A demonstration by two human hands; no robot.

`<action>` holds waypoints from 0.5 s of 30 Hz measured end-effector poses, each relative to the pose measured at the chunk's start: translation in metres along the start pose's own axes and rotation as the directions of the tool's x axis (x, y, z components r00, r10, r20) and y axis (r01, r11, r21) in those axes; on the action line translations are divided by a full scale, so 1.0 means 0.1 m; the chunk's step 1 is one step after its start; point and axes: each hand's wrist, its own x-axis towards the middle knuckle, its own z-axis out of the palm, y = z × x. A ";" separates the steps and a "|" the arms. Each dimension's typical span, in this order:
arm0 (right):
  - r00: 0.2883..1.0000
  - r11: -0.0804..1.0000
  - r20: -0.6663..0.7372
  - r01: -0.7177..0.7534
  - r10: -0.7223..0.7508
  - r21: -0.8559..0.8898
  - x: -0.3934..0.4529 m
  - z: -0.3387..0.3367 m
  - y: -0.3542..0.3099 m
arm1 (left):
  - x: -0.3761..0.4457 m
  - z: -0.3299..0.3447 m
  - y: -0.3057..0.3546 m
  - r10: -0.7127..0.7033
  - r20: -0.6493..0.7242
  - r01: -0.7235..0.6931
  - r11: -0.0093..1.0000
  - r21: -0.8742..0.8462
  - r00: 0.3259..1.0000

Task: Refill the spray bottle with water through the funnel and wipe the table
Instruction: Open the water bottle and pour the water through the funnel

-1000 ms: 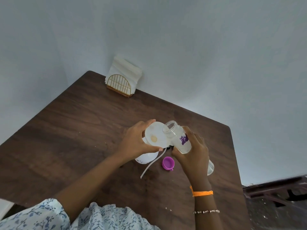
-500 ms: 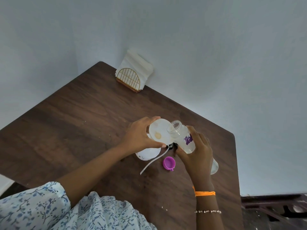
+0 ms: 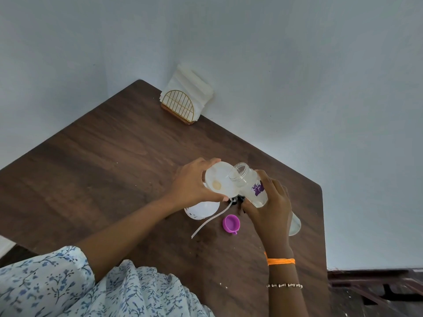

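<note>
**Water bottle tipped over the funnel**

Head view: the left hand (image 3: 191, 185) grips a translucent white funnel (image 3: 219, 182), hiding most of the round white spray bottle (image 3: 201, 209) beneath. The right hand (image 3: 270, 209) wraps around a clear plastic water bottle (image 3: 250, 185), tilted mouth-down at the funnel's rim, its base partly hidden. A purple cap (image 3: 231, 223) and a dip tube (image 3: 210, 219) lie on the dark wooden table (image 3: 103, 168).

Only print in view — purple lettering on the clear bottle (image 3: 251, 188) held tilted in the right hand (image 3: 272, 209). Too blurred and angled to read any word. White round container (image 3: 201, 209) shows dark marks — illegible too.
</note>
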 end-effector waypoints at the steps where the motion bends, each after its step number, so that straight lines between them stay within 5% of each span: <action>1: 1.000 1.000 -0.001 0.001 -0.001 -0.002 0.00 0.00 0.00 | 0.00 0.00 0.00 0.002 0.001 -0.002 1.000 0.001 1.000; 15: 1.000 1.000 -0.017 0.017 -0.017 -0.013 0.03 0.02 -0.01 | 0.02 0.02 0.02 -0.003 -0.002 0.003 0.999 0.040 1.000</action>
